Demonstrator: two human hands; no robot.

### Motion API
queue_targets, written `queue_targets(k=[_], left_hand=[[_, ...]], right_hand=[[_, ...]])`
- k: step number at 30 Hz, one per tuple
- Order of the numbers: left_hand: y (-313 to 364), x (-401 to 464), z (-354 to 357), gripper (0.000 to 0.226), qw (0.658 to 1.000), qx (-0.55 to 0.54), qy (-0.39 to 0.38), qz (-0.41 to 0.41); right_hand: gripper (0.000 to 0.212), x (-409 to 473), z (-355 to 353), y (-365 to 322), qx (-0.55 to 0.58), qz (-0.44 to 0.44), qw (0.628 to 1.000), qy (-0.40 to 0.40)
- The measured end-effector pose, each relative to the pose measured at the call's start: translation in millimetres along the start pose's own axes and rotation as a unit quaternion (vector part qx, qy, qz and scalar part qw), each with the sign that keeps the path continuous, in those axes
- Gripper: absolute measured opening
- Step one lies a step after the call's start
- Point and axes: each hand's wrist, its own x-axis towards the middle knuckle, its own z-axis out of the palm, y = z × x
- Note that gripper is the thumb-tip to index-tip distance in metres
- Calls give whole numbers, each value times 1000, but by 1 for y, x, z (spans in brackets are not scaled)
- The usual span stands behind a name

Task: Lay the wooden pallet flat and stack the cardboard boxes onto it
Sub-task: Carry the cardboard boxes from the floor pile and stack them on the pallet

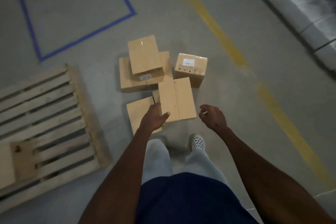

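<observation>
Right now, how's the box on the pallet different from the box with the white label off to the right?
The box on the pallet sits on the wooden pallet and is cut off by the frame edge; the labelled box stands on the bare floor, fully in view. The labelled box shows a white label; the pallet box shows none. Both are brown cardboard, untouched.

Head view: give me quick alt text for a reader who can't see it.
Both bare hands reach down toward a cardboard box perched on a loose floor pile of boxes, left hand at its near corner, right hand open beside it. A wooden pallet lies flat at left, one box already on it.
</observation>
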Motion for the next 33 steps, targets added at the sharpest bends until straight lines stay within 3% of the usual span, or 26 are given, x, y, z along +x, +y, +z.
queue_targets(k=[6, 18, 24, 30, 33], left_hand=[[-14, 61, 42, 71, 998, -26, -2, -50], [-125, 230, 165, 85, 999, -6, -3, -43], [-180, 268, 207, 99, 997, -32, 13, -72], [-191, 302, 230, 105, 993, -91, 16, -73], [-193, 314, 238, 107, 984, -133, 7, -115]], right_hand=[[35, 63, 20, 15, 27, -23, 999, -8], [39, 216, 176, 107, -33, -45, 998, -34], [58, 257, 218, 143, -36, -8, 999, 5], [81, 275, 253, 161, 29, 48, 997, -56], [86, 278, 265, 161, 92, 80, 991, -55]])
